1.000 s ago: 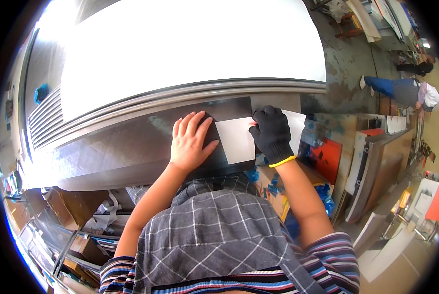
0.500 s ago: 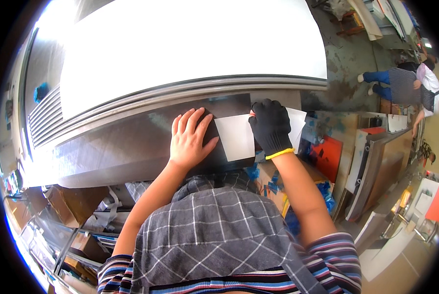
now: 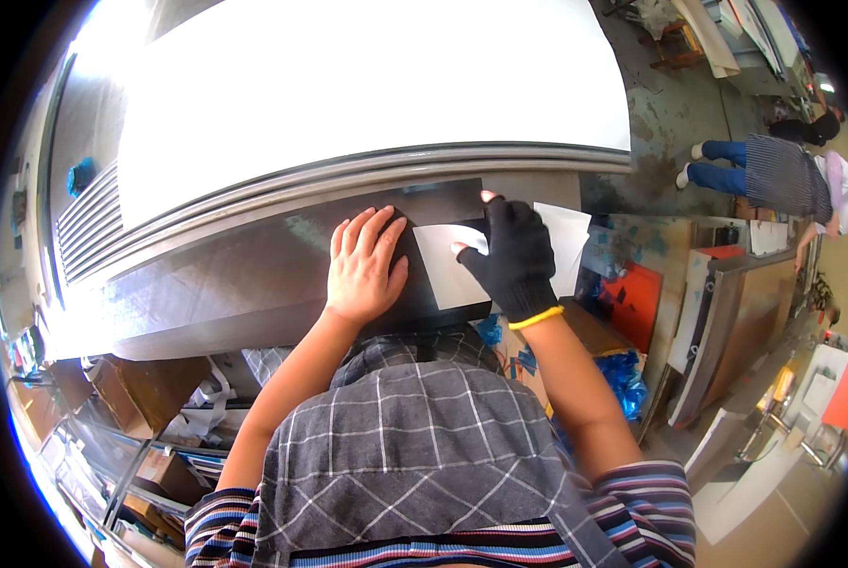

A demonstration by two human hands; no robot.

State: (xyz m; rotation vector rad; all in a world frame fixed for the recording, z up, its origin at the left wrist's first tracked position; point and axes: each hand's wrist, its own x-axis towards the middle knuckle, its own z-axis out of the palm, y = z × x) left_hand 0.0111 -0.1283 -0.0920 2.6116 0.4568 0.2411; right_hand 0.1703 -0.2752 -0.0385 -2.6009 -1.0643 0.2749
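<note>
My bare left hand (image 3: 362, 265) lies flat on a dark, glossy sheet (image 3: 244, 256), its fingers stretched out and pointing away from me. My right hand (image 3: 511, 254) wears a black glove with a yellow cuff and bare thumb and index tips. Its thumb points left over a small white sheet (image 3: 440, 279), and the index finger reaches forward, apart from the thumb. No held object shows in this hand. Right of the glove a second white sheet (image 3: 572, 244) sticks out, partly hidden by it.
Beyond metal rails (image 3: 367, 170) a large white sheet (image 3: 376, 76) covers the worktable. A blue crumpled thing (image 3: 80, 177) lies at its left end. Boxes (image 3: 159, 393) stand below left. At right are leaning boards (image 3: 741, 331), a red panel (image 3: 632, 303) and a person in a striped apron (image 3: 785, 175).
My right hand has unfolded from a closed grip, its thumb now out to the left and index forward. My left hand has hardly moved. The person at right has shifted.
</note>
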